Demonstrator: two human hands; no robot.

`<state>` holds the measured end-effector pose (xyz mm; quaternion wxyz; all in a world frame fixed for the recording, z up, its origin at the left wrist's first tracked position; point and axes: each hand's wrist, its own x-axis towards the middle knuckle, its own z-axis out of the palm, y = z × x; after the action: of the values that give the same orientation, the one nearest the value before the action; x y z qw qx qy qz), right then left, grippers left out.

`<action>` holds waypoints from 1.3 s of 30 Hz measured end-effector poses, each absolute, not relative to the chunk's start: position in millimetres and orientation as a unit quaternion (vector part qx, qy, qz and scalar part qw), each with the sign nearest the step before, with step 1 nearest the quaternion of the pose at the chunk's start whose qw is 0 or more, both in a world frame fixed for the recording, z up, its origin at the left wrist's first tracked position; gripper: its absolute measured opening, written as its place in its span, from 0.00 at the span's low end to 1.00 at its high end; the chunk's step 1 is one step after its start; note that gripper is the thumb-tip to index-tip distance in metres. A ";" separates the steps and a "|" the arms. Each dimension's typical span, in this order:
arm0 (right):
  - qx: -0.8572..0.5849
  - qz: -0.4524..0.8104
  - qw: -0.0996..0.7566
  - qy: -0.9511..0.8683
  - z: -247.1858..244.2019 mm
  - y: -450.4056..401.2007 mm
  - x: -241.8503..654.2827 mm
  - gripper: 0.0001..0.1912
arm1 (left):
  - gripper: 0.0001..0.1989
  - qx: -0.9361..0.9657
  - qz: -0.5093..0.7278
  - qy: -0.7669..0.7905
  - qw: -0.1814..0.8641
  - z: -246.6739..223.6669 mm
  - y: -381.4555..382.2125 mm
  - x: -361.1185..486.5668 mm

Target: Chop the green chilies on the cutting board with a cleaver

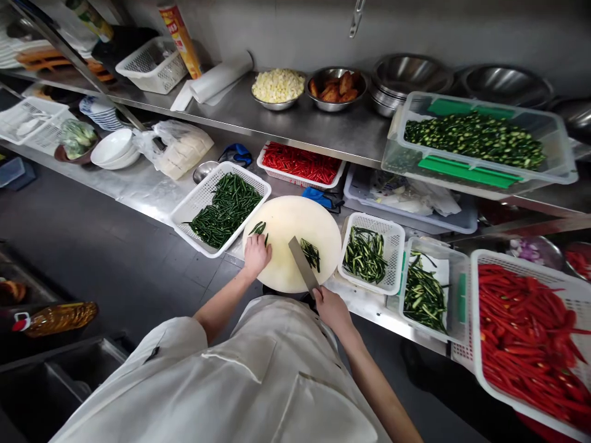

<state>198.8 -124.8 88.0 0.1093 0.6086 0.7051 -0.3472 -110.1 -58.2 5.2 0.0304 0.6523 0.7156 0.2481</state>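
Observation:
My right hand [333,309] is wrapped round the handle of a kitchen knife [303,264], its broad blade angled across the round white cutting board [289,271]. Just right of the blade lies a small heap of sliced green chilies [311,254]. On the board's left side my left hand [257,254] has its fingers curled down on a few whole green chilies [258,228], whose ends stick out past the fingertips. A white basket [182,216] of whole green chilies stands left of the board. To the right, a smaller white basket [396,246] contains cut green chilies.
A clear tub [455,320] of cut green chilies and a large basket [475,320] of red chilies stand farther right. Behind the board are red chilies [300,163] in a basket. The steel shelf [314,132] above bears bowls and a large clear bin [561,151].

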 end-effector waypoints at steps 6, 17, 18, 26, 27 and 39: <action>0.614 -0.347 0.113 0.700 90.1 -124.3 190.4 0.22 | 0.10 0.770 0.232 0.579 0.136 -1.9 -73.2 -89.8; 0.587 -0.348 0.136 0.718 112.6 -135.7 205.5 0.21 | 0.16 0.853 0.224 0.408 0.238 -20.3 -102.7 -51.5; 0.586 -0.354 0.136 0.716 110.3 -132.3 203.1 0.20 | 0.16 0.850 0.227 0.411 0.238 -20.4 -102.8 -50.9; 0.617 -0.337 0.060 0.709 86.4 -74.4 139.8 0.23 | 0.13 0.872 0.211 0.376 0.233 -2.1 -92.1 -72.2; 0.616 -0.337 0.048 0.711 86.2 -75.6 140.0 0.24 | 0.13 0.866 0.214 0.397 0.214 2.2 -90.0 -84.0; 0.588 -0.384 0.110 0.703 82.1 -131.3 209.2 0.22 | 0.10 0.673 0.272 0.686 0.051 -2.9 -99.6 -147.9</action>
<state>209.2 -131.3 82.1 0.1098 0.5881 0.7034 -0.3839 -147.9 -99.6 -2.9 0.0511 0.6729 0.6861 0.2717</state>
